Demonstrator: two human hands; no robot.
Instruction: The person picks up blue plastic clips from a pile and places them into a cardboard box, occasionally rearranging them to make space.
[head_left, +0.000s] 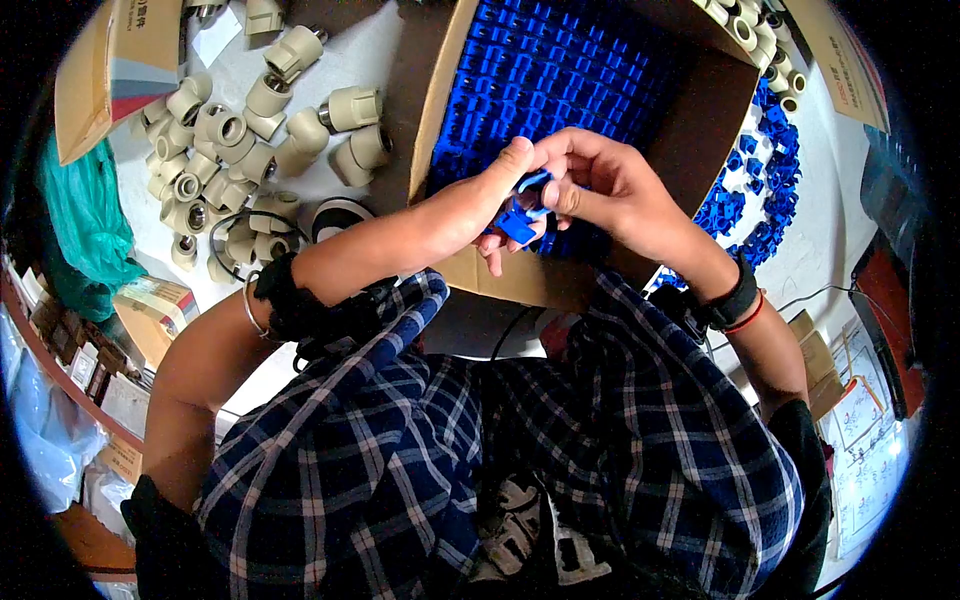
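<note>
- Presently, my left hand (pixel 505 195) and right hand (pixel 610 190) meet just above picture centre, over the near edge of the box (pixel 440 120).
- Both hands are closed on one blue clip (pixel 522 212). My left thumb lies on top with the fingers curled beneath. My right thumb and forefinger pinch its looped upper end.
- The clip is held between the two hands, above the box's near wall. Whether it is one piece or two pressed together, I cannot tell.
- The box runs from the hands towards 12 o'clock and is packed with rows of boxed clips (pixel 560 70).
- Loose clips (pixel 760 170) lie on the table (pixel 835 220) at 3 o'clock from the hands, just beside the box's right wall.
- Beige fittings (pixel 240 140) are heaped at 9 to 10 o'clock, well apart from the hands.
- A green bag (pixel 80 220) sits at the far 9 o'clock edge, with a carton (pixel 110 60) above it at 10 o'clock.
- I wear a black left band (pixel 285 300) with a thin bangle (pixel 250 305) beside it, and a black right band (pixel 735 300).
</note>
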